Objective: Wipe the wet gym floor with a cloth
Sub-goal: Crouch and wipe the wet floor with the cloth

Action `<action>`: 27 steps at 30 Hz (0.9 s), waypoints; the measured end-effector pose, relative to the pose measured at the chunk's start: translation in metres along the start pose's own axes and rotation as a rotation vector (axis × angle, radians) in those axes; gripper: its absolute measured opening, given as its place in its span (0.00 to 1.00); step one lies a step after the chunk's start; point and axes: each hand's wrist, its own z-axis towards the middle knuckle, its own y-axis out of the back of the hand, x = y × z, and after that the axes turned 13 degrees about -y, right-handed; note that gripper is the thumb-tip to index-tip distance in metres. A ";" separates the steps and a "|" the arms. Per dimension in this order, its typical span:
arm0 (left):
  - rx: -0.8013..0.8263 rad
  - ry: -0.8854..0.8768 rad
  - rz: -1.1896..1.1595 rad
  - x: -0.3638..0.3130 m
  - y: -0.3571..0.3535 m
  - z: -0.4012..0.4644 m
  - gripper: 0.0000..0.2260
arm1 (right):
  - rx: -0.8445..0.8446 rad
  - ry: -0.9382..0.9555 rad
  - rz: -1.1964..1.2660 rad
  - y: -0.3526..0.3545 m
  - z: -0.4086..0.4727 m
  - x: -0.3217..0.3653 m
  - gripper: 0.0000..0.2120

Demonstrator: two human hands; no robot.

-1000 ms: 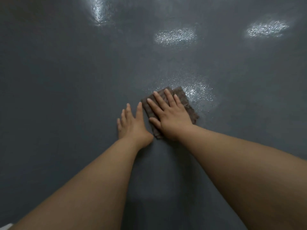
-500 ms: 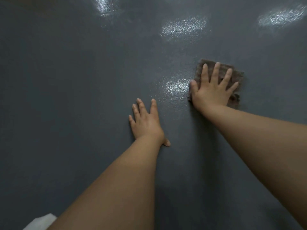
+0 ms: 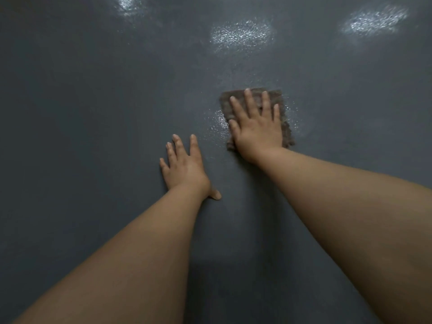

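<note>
Under the splayed fingers of the right hand, a brown cloth pinned flat against the gym floor to soak up the wet sheen just beside the thumb, left hand flat, empty, bracing.

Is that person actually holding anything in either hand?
No grip: the right hand presses flat on the cloth, covering its middle. The left hand rests empty on the floor.
</note>
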 end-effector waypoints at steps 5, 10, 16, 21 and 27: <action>-0.028 -0.017 -0.011 0.000 0.000 0.000 0.64 | -0.027 -0.375 0.066 0.011 0.022 -0.077 0.26; -0.042 -0.018 -0.014 0.002 -0.002 0.001 0.64 | -0.059 -0.627 0.175 0.010 0.012 -0.086 0.26; -0.048 -0.013 -0.008 0.001 -0.001 0.001 0.64 | -0.074 -0.395 0.148 -0.027 -0.064 -0.023 0.28; -0.051 -0.007 0.001 -0.002 0.000 0.002 0.63 | -0.120 -0.215 0.110 -0.062 -0.149 0.004 0.27; -0.042 -0.008 -0.011 -0.002 0.001 0.001 0.64 | -0.100 -0.022 0.050 -0.058 -0.129 -0.018 0.28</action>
